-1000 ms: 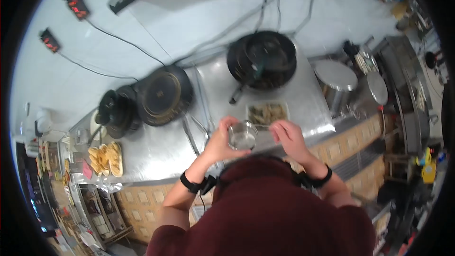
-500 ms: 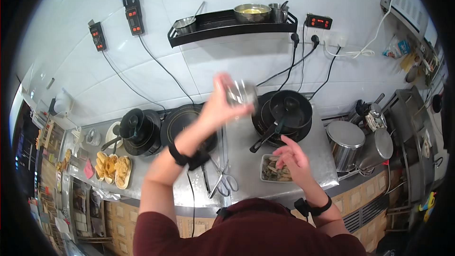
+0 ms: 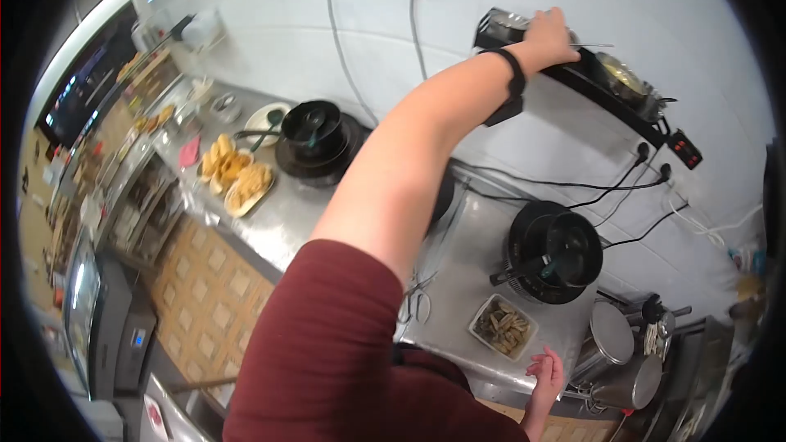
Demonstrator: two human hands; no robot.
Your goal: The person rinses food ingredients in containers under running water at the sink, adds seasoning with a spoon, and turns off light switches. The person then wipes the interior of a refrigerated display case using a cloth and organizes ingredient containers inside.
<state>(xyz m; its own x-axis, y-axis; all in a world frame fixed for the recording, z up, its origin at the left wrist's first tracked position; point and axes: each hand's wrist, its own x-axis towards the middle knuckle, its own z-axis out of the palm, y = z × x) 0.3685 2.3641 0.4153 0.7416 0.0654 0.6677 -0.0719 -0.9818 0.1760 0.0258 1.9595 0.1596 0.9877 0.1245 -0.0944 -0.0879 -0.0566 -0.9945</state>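
Observation:
My left hand [image 3: 550,37] reaches up to the black wall shelf [image 3: 602,96], its fingers curled down at the left part. A shiny metal bowl [image 3: 512,21] shows just left of it, and a thin metal handle [image 3: 596,45] sticks out to its right. What the fingers hold is hidden behind the hand. Low on the right, my right hand [image 3: 546,372] hangs near the counter's front edge, fingers apart and slightly bent, holding nothing. Closest to it is a white tub [image 3: 503,327] of greyish-brown pieces, perhaps shrimp.
A black pan [image 3: 569,250] sits on the right cooker, and black pots [image 3: 311,131] on the left one. Plates of fried food [image 3: 246,188] stand at left, scissors [image 3: 416,304] near the front. Tall steel pots [image 3: 612,334] are at right; power cords [image 3: 565,186] cross the wall.
My left hand has gone from above the counter, with a clear or shiny cup, up to the shelf. My right hand has drawn back from the tub. The view has turned and tilted.

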